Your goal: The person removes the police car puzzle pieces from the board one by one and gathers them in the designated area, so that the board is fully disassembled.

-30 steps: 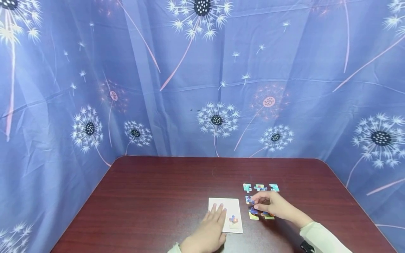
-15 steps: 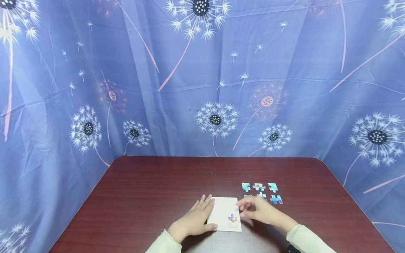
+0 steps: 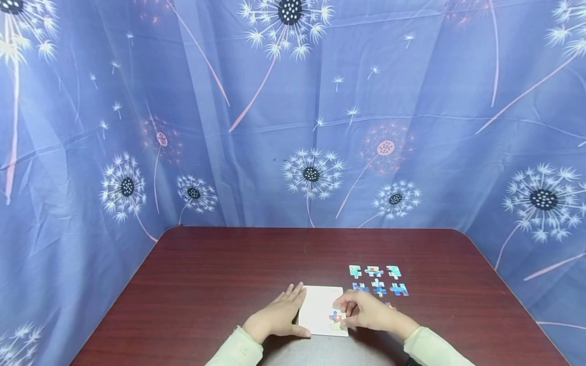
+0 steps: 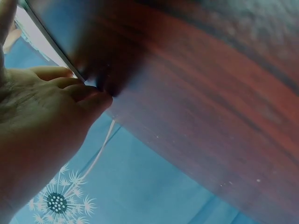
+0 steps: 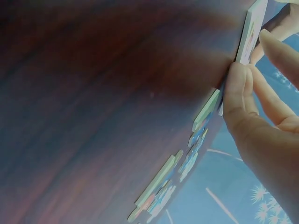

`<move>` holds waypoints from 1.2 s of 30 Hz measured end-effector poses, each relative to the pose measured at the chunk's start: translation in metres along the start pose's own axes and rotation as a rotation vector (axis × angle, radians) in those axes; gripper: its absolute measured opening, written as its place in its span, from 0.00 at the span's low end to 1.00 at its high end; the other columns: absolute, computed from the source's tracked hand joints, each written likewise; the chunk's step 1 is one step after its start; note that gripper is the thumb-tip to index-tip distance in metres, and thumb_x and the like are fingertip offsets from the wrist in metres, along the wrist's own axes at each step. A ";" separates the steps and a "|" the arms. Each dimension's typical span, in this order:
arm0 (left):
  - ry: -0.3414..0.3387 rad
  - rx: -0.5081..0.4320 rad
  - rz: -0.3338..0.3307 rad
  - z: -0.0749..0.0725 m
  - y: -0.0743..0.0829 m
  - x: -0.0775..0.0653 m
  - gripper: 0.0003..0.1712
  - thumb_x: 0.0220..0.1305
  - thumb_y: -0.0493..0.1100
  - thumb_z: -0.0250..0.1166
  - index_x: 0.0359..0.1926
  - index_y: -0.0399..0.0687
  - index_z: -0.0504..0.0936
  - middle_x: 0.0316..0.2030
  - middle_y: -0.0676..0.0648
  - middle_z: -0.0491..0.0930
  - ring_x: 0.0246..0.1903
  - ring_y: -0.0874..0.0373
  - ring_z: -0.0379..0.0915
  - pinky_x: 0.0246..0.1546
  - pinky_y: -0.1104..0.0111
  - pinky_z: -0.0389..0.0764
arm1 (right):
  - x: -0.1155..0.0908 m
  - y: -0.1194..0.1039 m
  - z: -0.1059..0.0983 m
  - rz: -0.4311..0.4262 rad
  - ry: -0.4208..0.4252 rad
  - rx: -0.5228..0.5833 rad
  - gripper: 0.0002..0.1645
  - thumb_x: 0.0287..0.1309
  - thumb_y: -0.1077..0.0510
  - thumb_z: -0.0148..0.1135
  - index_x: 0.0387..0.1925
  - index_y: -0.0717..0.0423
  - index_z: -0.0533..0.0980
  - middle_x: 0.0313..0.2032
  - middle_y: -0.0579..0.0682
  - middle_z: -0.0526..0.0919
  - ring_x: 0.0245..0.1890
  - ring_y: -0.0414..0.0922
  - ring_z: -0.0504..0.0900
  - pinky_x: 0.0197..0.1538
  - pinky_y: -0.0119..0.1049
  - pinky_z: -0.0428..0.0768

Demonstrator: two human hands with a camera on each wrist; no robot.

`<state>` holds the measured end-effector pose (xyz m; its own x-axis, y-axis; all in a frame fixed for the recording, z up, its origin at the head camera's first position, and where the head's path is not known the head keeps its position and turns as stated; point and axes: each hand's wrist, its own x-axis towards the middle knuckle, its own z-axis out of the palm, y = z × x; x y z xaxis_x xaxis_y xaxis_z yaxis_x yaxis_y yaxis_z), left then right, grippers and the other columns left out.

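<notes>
A white puzzle board lies flat on the table in the head view. One jigsaw piece with blue and orange parts sits near its lower right corner. My left hand rests along the board's left edge, fingers extended and thumb at the near corner. From the right, my right hand reaches over the board's edge, with thumb and index finger apart around the piece's side. In the right wrist view, fingertips of the right hand are right at the board's edge.
Several loose jigsaw pieces lie in rows beyond and to the right of the board, the nearest row mostly behind the right hand. The dark red-brown table meets a blue dandelion-print curtain at its back and sides.
My right hand has moved left and nearer, from over the loose pieces to the board's right side. My left hand has slid off the board's surface to its left edge.
</notes>
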<state>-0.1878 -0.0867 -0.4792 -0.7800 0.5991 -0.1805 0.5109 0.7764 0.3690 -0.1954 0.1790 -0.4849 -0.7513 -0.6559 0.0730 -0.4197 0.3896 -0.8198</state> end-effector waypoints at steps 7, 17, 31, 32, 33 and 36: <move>0.013 0.027 -0.013 -0.001 0.004 0.000 0.58 0.50 0.64 0.69 0.72 0.35 0.55 0.73 0.37 0.49 0.71 0.41 0.47 0.68 0.52 0.57 | 0.000 -0.003 0.002 0.033 0.010 -0.040 0.21 0.46 0.62 0.73 0.44 0.64 0.80 0.33 0.49 0.76 0.32 0.41 0.75 0.34 0.28 0.79; 0.020 0.040 -0.018 -0.003 0.008 -0.001 0.57 0.49 0.62 0.70 0.71 0.34 0.57 0.72 0.36 0.51 0.71 0.40 0.49 0.67 0.51 0.59 | 0.001 -0.004 0.003 0.044 0.017 -0.035 0.17 0.46 0.62 0.73 0.40 0.62 0.80 0.33 0.48 0.76 0.31 0.41 0.74 0.33 0.28 0.78; 0.022 0.034 -0.019 -0.001 0.006 -0.001 0.58 0.49 0.62 0.70 0.71 0.34 0.57 0.72 0.36 0.51 0.70 0.40 0.49 0.67 0.52 0.59 | 0.000 0.001 0.009 -0.024 0.085 -0.027 0.11 0.46 0.67 0.70 0.34 0.58 0.78 0.27 0.49 0.77 0.27 0.34 0.74 0.27 0.29 0.78; 0.023 0.035 -0.019 -0.001 0.006 0.000 0.58 0.49 0.62 0.70 0.71 0.34 0.57 0.72 0.36 0.51 0.70 0.40 0.49 0.67 0.52 0.59 | 0.001 0.001 0.009 -0.028 0.085 -0.014 0.11 0.46 0.68 0.69 0.33 0.58 0.78 0.26 0.49 0.78 0.26 0.34 0.75 0.27 0.29 0.78; 0.024 0.037 -0.019 -0.001 0.006 0.000 0.58 0.49 0.62 0.70 0.71 0.34 0.57 0.72 0.36 0.51 0.70 0.40 0.49 0.67 0.52 0.59 | 0.001 0.001 0.009 -0.029 0.083 0.000 0.10 0.47 0.68 0.69 0.33 0.58 0.78 0.26 0.49 0.79 0.26 0.33 0.75 0.27 0.30 0.78; 0.024 0.035 -0.019 -0.001 0.005 0.000 0.58 0.48 0.62 0.70 0.71 0.34 0.57 0.72 0.36 0.51 0.70 0.40 0.49 0.67 0.52 0.59 | 0.001 0.001 0.009 -0.032 0.069 0.040 0.09 0.49 0.69 0.67 0.33 0.59 0.77 0.27 0.49 0.81 0.26 0.33 0.76 0.27 0.30 0.79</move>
<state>-0.1854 -0.0827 -0.4765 -0.7978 0.5800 -0.1648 0.5082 0.7939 0.3338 -0.1918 0.1724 -0.4908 -0.7719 -0.6207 0.1375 -0.4247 0.3424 -0.8381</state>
